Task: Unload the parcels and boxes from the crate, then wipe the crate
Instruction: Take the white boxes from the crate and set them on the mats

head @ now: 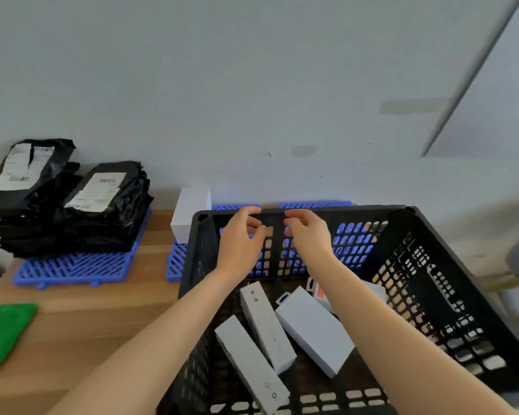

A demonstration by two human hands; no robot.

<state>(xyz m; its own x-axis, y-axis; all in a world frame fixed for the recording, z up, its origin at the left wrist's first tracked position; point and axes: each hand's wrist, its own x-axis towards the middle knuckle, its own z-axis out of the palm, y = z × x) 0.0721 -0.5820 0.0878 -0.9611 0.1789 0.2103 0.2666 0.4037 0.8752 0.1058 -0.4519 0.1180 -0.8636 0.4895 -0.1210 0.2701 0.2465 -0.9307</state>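
Note:
A black perforated crate [432,283] stands on the wooden table at the right. Inside lie three long white boxes [267,324], [249,366], [315,327], plus a small white and red package [319,292] partly hidden by my right forearm. My left hand [240,244] and my right hand [309,238] hover side by side in front of the crate's far wall, fingers loosely curled and holding nothing. One white box [189,214] stands outside the crate on a blue mat [176,262]. Black parcels with white labels [72,211] are stacked at the left.
The parcels sit on another blue grid mat [72,271]. A green cloth [3,330] lies on the wooden table [102,310] near its left edge. A pale wall runs close behind the table. More blue matting [315,204] shows behind the crate.

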